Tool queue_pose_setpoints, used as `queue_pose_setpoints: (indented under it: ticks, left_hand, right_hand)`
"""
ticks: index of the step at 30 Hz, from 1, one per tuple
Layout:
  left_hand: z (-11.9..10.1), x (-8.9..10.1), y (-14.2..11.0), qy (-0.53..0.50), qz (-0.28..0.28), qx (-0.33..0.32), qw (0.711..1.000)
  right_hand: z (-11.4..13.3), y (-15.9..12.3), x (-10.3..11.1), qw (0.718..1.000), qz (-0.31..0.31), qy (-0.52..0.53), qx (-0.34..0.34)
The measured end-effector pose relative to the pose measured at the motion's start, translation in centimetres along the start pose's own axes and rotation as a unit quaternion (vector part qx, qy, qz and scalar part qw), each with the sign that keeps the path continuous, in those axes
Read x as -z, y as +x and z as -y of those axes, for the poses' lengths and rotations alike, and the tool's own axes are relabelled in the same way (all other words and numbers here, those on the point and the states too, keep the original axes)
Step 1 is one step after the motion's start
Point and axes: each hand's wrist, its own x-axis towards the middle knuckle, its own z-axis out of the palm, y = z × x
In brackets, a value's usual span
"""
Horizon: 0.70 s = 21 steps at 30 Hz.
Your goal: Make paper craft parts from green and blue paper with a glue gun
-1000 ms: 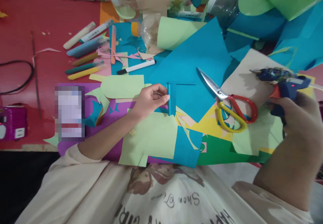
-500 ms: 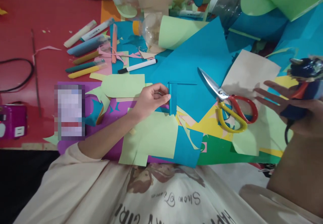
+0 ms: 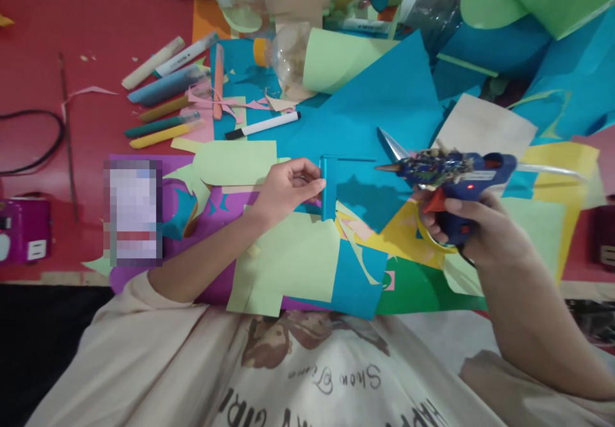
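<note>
My left hand [image 3: 295,188] pinches the edge of a small blue paper strip [image 3: 329,190], which is rolled or folded along its left side. Beside it, on a large blue sheet [image 3: 369,113], lies a thin dark blue paper roll [image 3: 356,158]. My right hand [image 3: 480,228] grips a dark blue hot glue gun [image 3: 485,174] with an orange trigger, its nozzle pointing left toward the strip but apart from it. A clear glue stick [image 3: 552,170] juts from its back. Under the gun, scissors [image 3: 393,143] are mostly hidden, with part of the blade showing.
Several markers [image 3: 166,90] lie at the left, with a black-and-white marker [image 3: 263,125] nearer the middle. A plastic bottle [image 3: 288,61] wrapped in green paper stands behind them on its side. A blurred phone [image 3: 134,212] rests on purple paper. Light green sheets [image 3: 293,260] and scraps cover the front.
My right hand swung out to the right with the glue gun, fingers spread, then came back left over the scissors, gripping the gun. My left hand stays on the blue paper strip.
</note>
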Motion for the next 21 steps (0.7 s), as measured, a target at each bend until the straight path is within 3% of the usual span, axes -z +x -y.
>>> queue_pose_setpoints:
  ticks: [6,14,21]
  left_hand:
    - [-0.1,0.1,0.0,0.016,0.003,0.003,1.0]
    - [-0.5,0.0,0.1,-0.007,-0.024,0.0,1.0]
    - [-0.2,0.4,0.2,0.023,-0.012,-0.025,0.999]
  right_hand:
    - [-0.3,1.2,-1.6,0.996,0.083,0.022,0.009]
    - [0.3,4.0,-1.4,0.979,0.116,-0.11,0.129]
    - [0.0,3.9,-1.7,0.973,0.126,-0.095,0.168]
